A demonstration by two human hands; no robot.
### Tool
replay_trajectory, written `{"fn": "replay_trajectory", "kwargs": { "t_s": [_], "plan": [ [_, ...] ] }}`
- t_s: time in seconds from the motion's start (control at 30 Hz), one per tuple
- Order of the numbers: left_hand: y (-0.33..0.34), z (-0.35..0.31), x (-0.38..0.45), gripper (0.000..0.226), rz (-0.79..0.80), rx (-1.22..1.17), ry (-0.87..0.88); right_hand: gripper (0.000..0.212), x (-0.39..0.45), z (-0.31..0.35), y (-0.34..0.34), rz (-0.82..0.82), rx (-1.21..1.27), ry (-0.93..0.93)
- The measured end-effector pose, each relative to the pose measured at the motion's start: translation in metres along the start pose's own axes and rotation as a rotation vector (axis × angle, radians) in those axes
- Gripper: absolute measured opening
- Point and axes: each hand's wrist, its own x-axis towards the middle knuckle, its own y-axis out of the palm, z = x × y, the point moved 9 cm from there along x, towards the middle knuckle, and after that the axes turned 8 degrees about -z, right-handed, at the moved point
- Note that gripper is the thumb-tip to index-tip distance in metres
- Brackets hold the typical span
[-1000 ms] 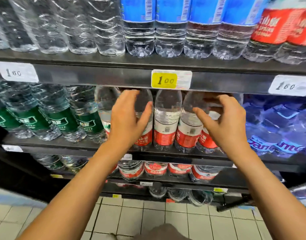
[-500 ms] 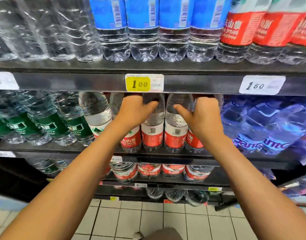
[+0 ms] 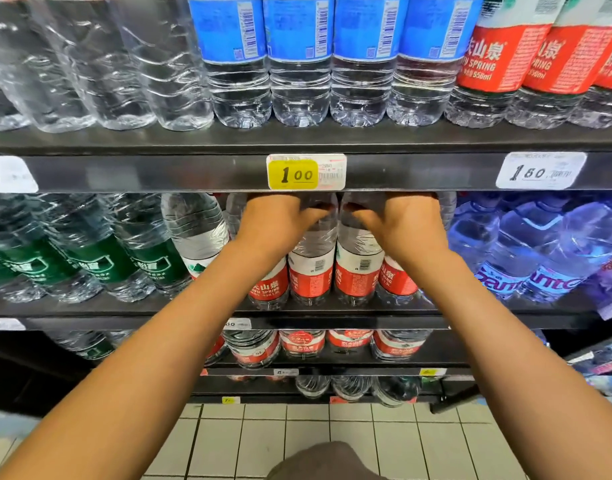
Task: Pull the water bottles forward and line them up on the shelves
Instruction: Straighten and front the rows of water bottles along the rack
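A: Where are the hands?
B: Both reach under the shelf edge [image 3: 193, 173] with the yellow price tag [image 3: 292, 174]. The left hand [image 3: 275, 221] curls over the top of a red-label bottle [image 3: 268, 285], thumb pointing right. The right hand [image 3: 406, 225] wraps the shoulder of another red-label bottle [image 3: 396, 280].
A: And the bottles between them?
B: Two red-label bottles [image 3: 311, 271] stand upright at the front of the middle shelf [image 3: 124, 308], touching each other.

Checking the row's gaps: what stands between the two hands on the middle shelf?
In the head view, two red-labelled bottles stand side by side between the left hand and right hand.
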Motion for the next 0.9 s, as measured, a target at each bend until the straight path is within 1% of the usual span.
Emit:
{"fn": "replay_trajectory", "kwargs": {
  "t_s": [0.07, 0.17, 0.27, 0.33, 0.4, 0.47, 0.57, 0.63, 0.73, 0.83, 0.9],
  "plan": [
    [-0.001, -0.002, 0.0, 0.045, 0.0, -0.008, 0.02, 0.047, 0.001, -0.004, -0.001, 0.043, 0.082, 0.022],
    [-0.002, 0.0, 0.0, 0.039, 0.019, -0.046, -0.002, 0.038, 0.002, -0.012, -0.004, 0.114, 0.304, 0.067],
    [-0.001, 0.008, 0.003, 0.03, 0.062, -0.043, -0.061, 0.04, 0.002, -0.016, -0.004, 0.175, 0.346, 0.056],
    [0.001, 0.009, 0.004, 0.029, 0.095, -0.019, -0.063, 0.046, 0.002, -0.014, -0.007, 0.13, 0.314, 0.034],
    [0.003, 0.01, 0.006, 0.03, 0.115, -0.01, -0.078, 0.051, 0.001, -0.01, -0.013, 0.029, 0.277, 0.008],
    [0.002, 0.01, 0.006, 0.032, 0.075, -0.044, -0.084, 0.052, 0.001, -0.009, -0.012, -0.024, 0.25, 0.009],
    [-0.008, 0.003, 0.0, 0.038, -0.059, -0.06, -0.013, 0.048, 0.003, -0.013, -0.007, -0.025, 0.309, 0.045],
    [-0.01, -0.001, -0.005, 0.039, -0.112, -0.046, 0.024, 0.044, 0.004, -0.018, -0.003, 0.005, 0.36, 0.061],
    [-0.013, -0.003, -0.011, 0.04, -0.166, -0.087, 0.031, 0.04, 0.006, -0.03, 0.006, 0.095, 0.431, 0.142],
    [-0.013, -0.009, -0.012, 0.042, -0.185, -0.068, 0.044, 0.044, 0.008, -0.036, 0.011, 0.155, 0.385, 0.168],
    [-0.012, -0.01, -0.012, 0.041, -0.177, -0.057, 0.051, 0.047, 0.007, -0.031, 0.007, 0.15, 0.334, 0.118]
  ]
}}
